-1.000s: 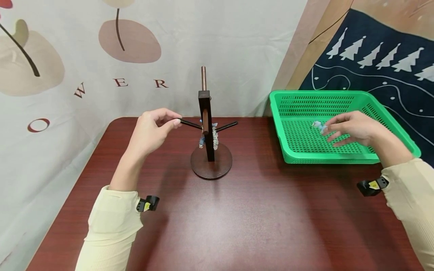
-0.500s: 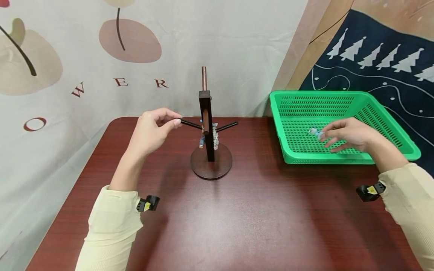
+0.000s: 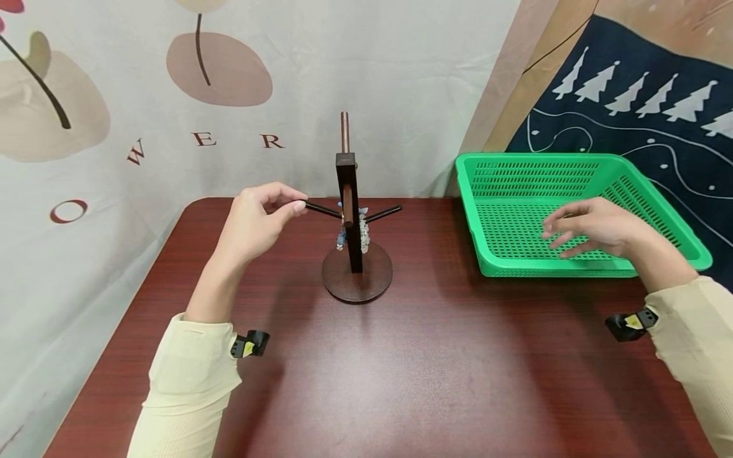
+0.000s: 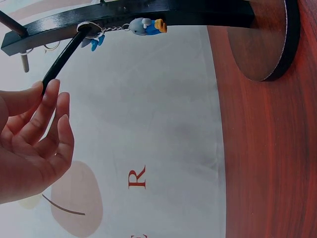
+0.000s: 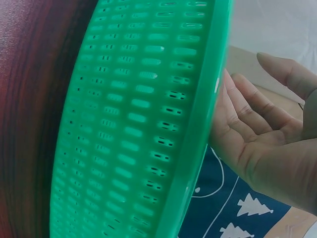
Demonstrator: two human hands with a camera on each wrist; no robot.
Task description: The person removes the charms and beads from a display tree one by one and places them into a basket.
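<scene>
In the head view, my left hand [image 3: 256, 219] pinches the outer end of a black peg [image 3: 322, 208] on the left side of a dark wooden stand [image 3: 350, 210]. A keychain with a small grey-blue figure [image 4: 147, 27] hangs by its ring from that peg in the left wrist view. More trinkets [image 3: 364, 234], clear and beaded, hang by the right peg [image 3: 385, 213]. My right hand [image 3: 598, 226] hovers over the green basket [image 3: 561, 267] with loosely bent fingers. Nothing shows between those fingers; the basket floor beneath the hand is hidden.
The stand's round base [image 3: 356, 292] sits on a reddish-brown table [image 3: 401, 369]. A copper-coloured rod [image 3: 344, 130] rises from its top. Behind hangs a pale printed cloth [image 3: 389, 76], with a dark tree-patterned cloth [image 3: 618, 140] behind the basket.
The small blue keychain at my right fingertips earlier is out of sight now. My right hand dipped slightly lower over the basket. The left hand and stand have stayed still.
</scene>
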